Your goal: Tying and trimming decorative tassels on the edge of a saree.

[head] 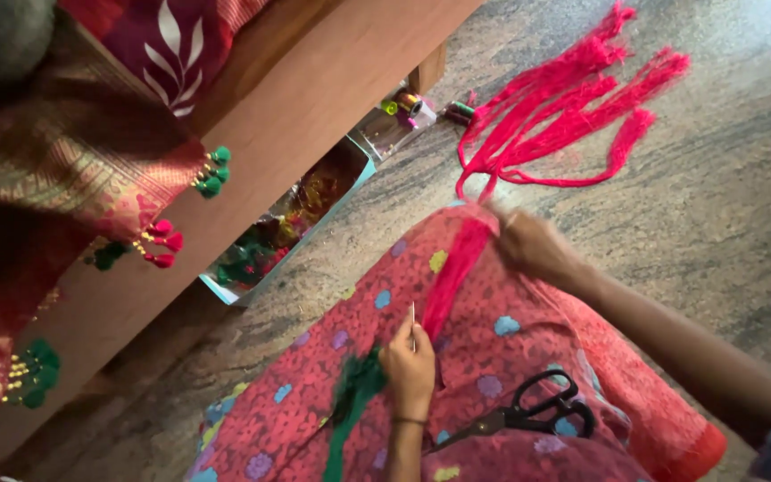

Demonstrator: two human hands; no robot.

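Silky pink thread, speckled stone floor

Shallow light-blue cardboard box of glossy packets on the floor under the wooden bed edge, clear plastic packet just beyond it

Scissors on lap, right of needle

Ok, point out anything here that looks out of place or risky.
The black scissors lie loose on the person's lap, on the red patterned cloth, beside the left hand pinching a needle. The pink threads sprawl across the floor. Nothing looks damaged.
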